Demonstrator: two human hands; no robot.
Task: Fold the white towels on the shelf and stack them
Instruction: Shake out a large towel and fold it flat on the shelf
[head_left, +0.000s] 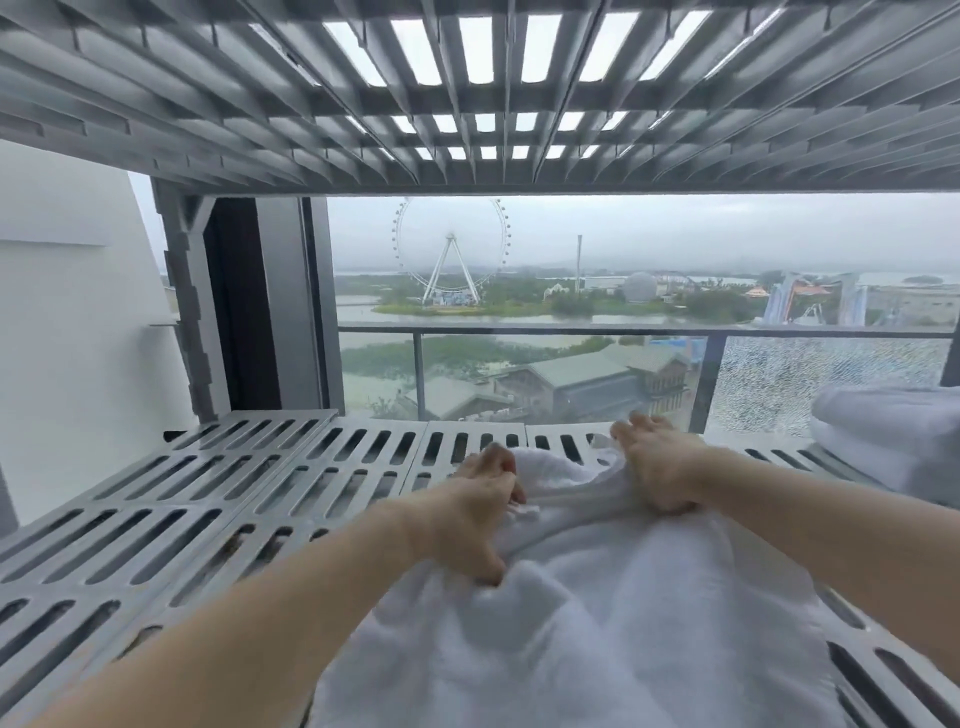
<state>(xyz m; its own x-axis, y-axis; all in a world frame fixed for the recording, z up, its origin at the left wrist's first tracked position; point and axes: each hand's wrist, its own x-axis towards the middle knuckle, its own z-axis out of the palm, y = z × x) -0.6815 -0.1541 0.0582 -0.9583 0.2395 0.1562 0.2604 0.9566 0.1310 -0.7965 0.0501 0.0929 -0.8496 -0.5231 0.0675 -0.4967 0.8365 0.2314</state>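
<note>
A rumpled white towel (597, 613) lies on the grey slotted shelf (218, 499), running from the near edge toward the middle. My left hand (472, 514) is closed on a bunched fold of its left side. Further back, my right hand (654, 462) grips the towel's far edge, fingers curled over the cloth. A stack of folded white towels (893, 431) sits at the right end of the shelf, partly cut off by the frame.
Another slotted shelf (467, 93) hangs low overhead. A grey upright post (192, 312) stands at the back left, with a white wall (67, 322) beside it. Behind the shelf is a window with a balcony railing (623, 330). The shelf's left half is bare.
</note>
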